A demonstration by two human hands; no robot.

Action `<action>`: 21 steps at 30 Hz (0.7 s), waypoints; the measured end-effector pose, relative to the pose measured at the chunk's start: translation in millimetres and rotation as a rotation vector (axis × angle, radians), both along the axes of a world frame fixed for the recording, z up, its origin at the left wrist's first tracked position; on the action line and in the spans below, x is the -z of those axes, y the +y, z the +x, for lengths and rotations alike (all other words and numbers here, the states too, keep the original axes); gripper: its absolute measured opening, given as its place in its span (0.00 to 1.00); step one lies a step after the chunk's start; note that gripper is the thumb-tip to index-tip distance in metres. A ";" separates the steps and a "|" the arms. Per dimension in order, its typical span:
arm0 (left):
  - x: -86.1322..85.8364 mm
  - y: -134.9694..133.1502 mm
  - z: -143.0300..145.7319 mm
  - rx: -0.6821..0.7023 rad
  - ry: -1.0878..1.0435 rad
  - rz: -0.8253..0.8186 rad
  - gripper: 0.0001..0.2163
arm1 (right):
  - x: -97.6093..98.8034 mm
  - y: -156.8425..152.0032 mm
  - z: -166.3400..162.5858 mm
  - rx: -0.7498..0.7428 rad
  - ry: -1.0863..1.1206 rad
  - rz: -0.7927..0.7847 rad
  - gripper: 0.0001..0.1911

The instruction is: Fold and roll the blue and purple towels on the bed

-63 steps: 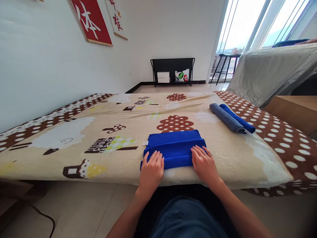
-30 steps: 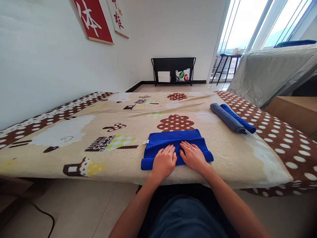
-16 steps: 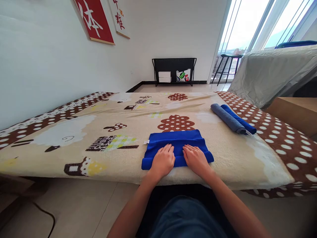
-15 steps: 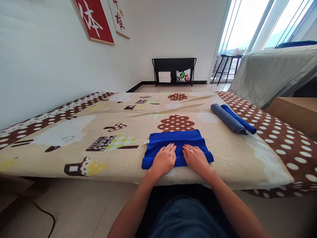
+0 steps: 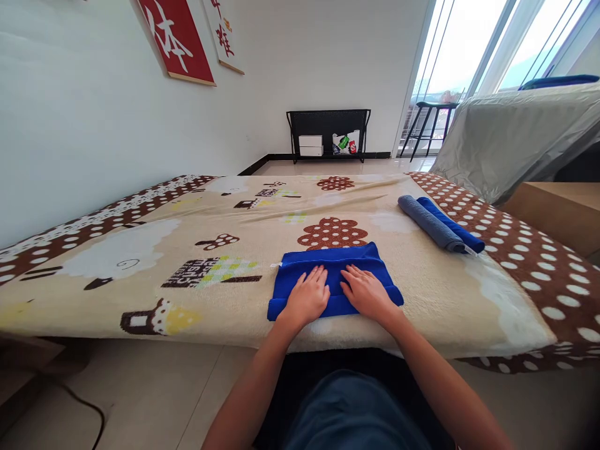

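Observation:
A blue towel [image 5: 334, 265] lies near the front edge of the bed, its near edge folded or rolled over and a small white tag at its left side. My left hand [image 5: 309, 294] rests flat on the left half of the towel, fingers stretched out and pointing away from me. On the right half lies my right hand [image 5: 365, 290], also flat, with its thumb a little apart from the fingers. A strip of towel shows between the two hands. Neither hand grips the cloth.
A patterned cream blanket [image 5: 225, 225] covers the bed. To the right lie a rolled grey-blue towel [image 5: 429, 223] and a rolled blue towel [image 5: 452, 225], side by side. Beyond the bed stand a black rack [image 5: 328, 122] and a stool [image 5: 429, 125]. A cardboard box [image 5: 557, 209] is at right.
Both hands have slid slightly forward on the towel, and the fingers of my right hand are spread a bit more. The view has shifted very slightly. The rolled towels stay in place.

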State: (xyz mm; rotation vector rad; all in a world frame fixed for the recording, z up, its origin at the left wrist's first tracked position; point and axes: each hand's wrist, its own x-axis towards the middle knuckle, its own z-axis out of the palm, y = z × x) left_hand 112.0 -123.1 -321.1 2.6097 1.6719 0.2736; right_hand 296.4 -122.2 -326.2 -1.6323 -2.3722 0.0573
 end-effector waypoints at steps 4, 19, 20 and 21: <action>-5.3 6.0 2.4 -0.037 -0.005 -0.085 0.24 | 0.3 9.5 -1.2 0.025 0.007 -0.030 0.23; -9.2 23.2 5.5 -0.014 0.040 -0.141 0.25 | 1.0 29.7 -6.2 0.006 0.009 -0.062 0.23; -8.1 22.5 3.2 -0.057 0.034 -0.129 0.25 | 2.7 31.9 -3.1 0.040 0.014 -0.059 0.24; -6.3 20.6 -0.3 -0.134 0.025 -0.105 0.25 | 4.8 34.0 1.9 0.093 0.018 -0.053 0.25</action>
